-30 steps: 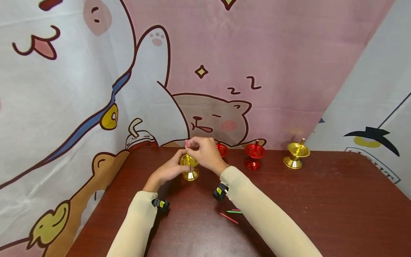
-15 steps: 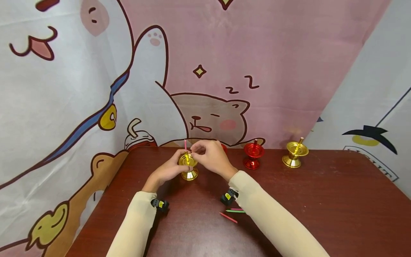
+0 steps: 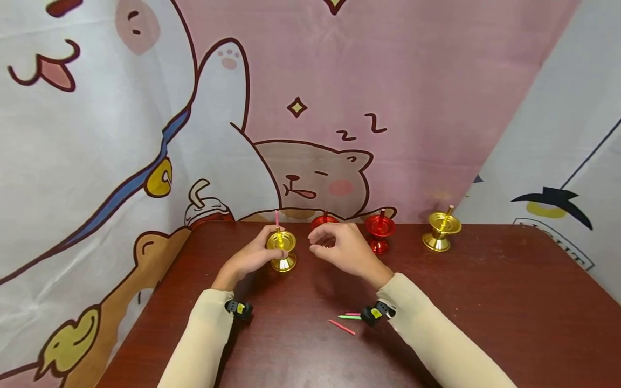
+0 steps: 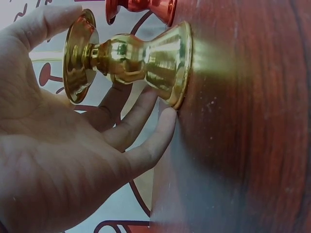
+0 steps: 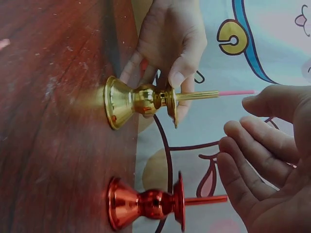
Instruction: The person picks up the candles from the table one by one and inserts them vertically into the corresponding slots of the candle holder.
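A gold candle holder (image 3: 283, 264) stands upright at the table's back left. My left hand (image 3: 248, 257) grips its dish, thumb on the near rim and fingers curled behind. From the holder's central tube rises a thin pink stick (image 5: 237, 92), shaped like a slim candle. To the right, my right hand (image 3: 346, 249) hovers over the table with fingers loosely bent and nothing between them. In the right wrist view, the right thumb overlaps the line of the stick's tip. A red candle holder (image 3: 324, 220) is partly hidden behind the right hand.
Along the back edge stand another red candle holder (image 3: 380, 226) and a second gold one (image 3: 439, 241). A loose pink stick (image 3: 342, 327) and a green stick (image 3: 350, 317) lie near the right wrist, with another pink one behind. A cartoon cloth (image 3: 412, 70) hangs behind the table.
My right hand has let go of the pink stick and moved right, away from the gold holder. My left hand keeps its grip on the dish.
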Available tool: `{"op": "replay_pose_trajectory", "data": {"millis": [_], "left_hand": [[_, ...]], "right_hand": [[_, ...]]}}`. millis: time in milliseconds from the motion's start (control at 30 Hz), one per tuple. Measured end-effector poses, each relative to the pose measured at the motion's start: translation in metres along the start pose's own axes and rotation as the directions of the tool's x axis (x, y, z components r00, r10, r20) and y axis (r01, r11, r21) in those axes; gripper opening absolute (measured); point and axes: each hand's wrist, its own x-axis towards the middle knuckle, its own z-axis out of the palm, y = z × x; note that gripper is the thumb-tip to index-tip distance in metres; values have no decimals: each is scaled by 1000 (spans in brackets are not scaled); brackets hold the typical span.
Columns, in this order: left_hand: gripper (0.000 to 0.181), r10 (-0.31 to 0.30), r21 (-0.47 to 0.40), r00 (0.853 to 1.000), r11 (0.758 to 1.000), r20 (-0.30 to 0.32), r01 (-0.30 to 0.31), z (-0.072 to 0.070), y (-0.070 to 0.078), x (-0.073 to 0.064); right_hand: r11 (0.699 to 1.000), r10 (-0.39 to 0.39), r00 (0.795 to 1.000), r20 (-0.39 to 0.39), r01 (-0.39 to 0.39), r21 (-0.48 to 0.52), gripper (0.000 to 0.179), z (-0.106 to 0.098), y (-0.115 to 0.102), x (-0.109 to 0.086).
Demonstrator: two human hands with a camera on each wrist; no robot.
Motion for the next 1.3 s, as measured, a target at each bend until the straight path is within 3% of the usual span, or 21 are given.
{"op": "replay_pose_trajectory", "data": {"millis": [567, 800, 1100, 1300], "left_hand": [[70, 24, -14, 1000, 1000, 7, -24, -1, -2, -1], [69, 30, -14, 1000, 999, 5, -30, 0, -1, 0], [68, 28, 7, 1000, 1000, 0, -28, 2, 3, 0], [72, 26, 27, 999, 999, -28, -25, 2, 9, -3]], "right_hand": [[1000, 6, 995, 102, -4, -16, 16, -40, 17, -66], [999, 47, 988, 149, -48, 6, 19, -50, 28, -86], [990, 90, 961, 261, -115, 81, 21, -62, 37, -102], [983, 89, 931, 353, -139, 121, 19, -60, 43, -104]]}}
